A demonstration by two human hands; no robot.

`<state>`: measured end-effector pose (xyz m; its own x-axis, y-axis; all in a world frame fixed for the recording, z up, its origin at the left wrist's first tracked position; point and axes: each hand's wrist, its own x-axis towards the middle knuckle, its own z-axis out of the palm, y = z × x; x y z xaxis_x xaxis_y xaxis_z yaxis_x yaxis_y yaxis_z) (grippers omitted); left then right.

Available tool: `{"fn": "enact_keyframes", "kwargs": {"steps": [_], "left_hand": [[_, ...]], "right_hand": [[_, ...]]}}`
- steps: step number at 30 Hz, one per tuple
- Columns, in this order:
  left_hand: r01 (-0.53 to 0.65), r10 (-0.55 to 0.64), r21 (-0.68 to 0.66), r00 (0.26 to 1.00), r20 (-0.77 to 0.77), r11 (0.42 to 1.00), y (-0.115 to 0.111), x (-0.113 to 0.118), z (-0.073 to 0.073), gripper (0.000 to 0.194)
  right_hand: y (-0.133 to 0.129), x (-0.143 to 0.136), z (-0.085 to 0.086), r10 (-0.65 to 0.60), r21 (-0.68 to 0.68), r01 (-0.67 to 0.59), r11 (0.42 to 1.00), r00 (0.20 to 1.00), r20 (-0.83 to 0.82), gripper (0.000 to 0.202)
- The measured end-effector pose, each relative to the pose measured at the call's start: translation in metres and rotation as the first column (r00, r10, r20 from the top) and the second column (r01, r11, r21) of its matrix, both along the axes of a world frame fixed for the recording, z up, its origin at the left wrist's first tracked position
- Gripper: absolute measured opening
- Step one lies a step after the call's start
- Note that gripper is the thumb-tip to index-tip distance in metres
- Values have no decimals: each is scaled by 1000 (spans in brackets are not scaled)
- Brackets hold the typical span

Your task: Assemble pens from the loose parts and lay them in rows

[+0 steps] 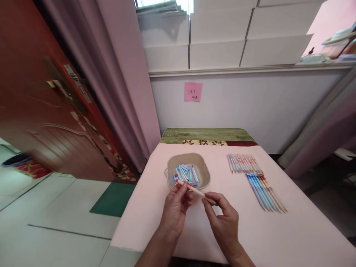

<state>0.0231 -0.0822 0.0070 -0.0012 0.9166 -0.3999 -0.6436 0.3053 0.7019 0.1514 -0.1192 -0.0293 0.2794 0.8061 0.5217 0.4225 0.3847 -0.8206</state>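
Note:
Both of my hands hold one slim orange-and-cream pen (198,192) in front of the bin. My left hand (175,205) pinches it near its orange end, and my right hand (224,215) has thumb and fingers closed on its other end. Just beyond my left hand, a beige plastic bin (204,167) holds several loose blue and white pen parts (183,171), with a few brown pieces among them. Right of my right hand lies a row of blue and orange pens (263,193), tips toward me. Behind it is a row of paler pens (241,163).
A pale pink sheet (155,207) covers most of the table, whose green patterned far edge (205,134) meets the wall. A pink note (193,92) is stuck on that wall. A reddish door (55,92) and purple curtain (122,74) stand at the left.

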Motion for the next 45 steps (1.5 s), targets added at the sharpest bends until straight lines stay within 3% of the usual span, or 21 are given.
{"fn": "enact_keyframes", "kwargs": {"steps": [5, 16, 26, 34, 41, 45], "left_hand": [[4, -4, 1, 1000, 6, 1000, 0, -1, -2, 20], [-27, 28, 15, 999, -31, 1000, -1, 0, -6, 16], [-37, 38, 38, 999, -14, 999, 2, -3, -13, 24], [-48, 55, 93, 995, -79, 995, -2, 0, -9, 32], [-55, 64, 97, 994, -91, 994, -2, -4, -10, 34], [-41, 51, 102, 994, -99, 994, -3, -5, -9, 34]], "right_hand": [[-1, -2, -1, 14, 31, -15, 999, 999, 37, 10], [3, -2, 5, 17, -145, -14, 989, 1000, 22, 16], [3, -6, -1, 48, -88, -46, 995, 999, 25, 16], [3, 1, -4, 142, -297, -126, 946, 989, 32, 32], [2, -5, -6, 134, -262, -117, 958, 990, 49, 21], [1, -3, -8, 180, -323, -161, 933, 983, 28, 32]]}}
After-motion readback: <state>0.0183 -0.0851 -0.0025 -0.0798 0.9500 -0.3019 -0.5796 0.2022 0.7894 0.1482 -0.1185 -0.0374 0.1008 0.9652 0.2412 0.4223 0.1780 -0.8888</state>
